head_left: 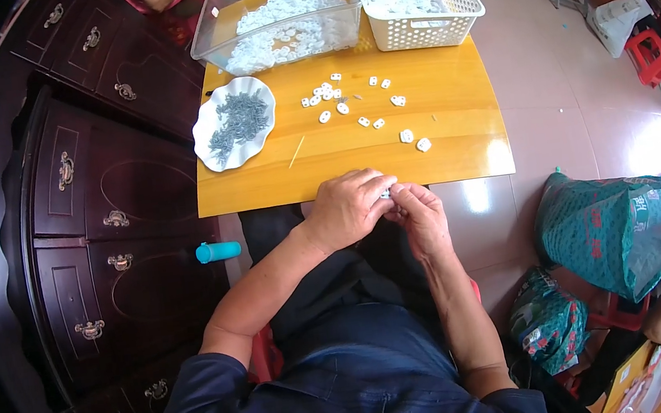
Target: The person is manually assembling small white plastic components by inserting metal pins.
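Observation:
My left hand point(350, 209) and my right hand point(422, 216) meet just off the near edge of the wooden table. Both sets of fingers are closed around a small white plastic piece point(385, 194), mostly covered by the fingertips. Beyond them, several small white plastic pieces with dark holes lie scattered on the tabletop, among them a nearby one point(423, 145) and a loose cluster point(326, 92). To the left, a white scalloped dish point(206, 146) holds a heap of thin grey metal pins or screws point(241, 120). A thin yellow stick point(296, 151) lies beside the dish.
At the table's point(246, 188) far side stand a clear plastic bin point(342, 27) and a cream perforated basket point(433, 31), both holding white pieces. Dark wooden drawers point(65, 198) line the left, near a turquoise bottle point(218, 252). Green bags point(614, 229) and red stools point(650, 56) stand at right; another person's hand point(659, 327) shows there.

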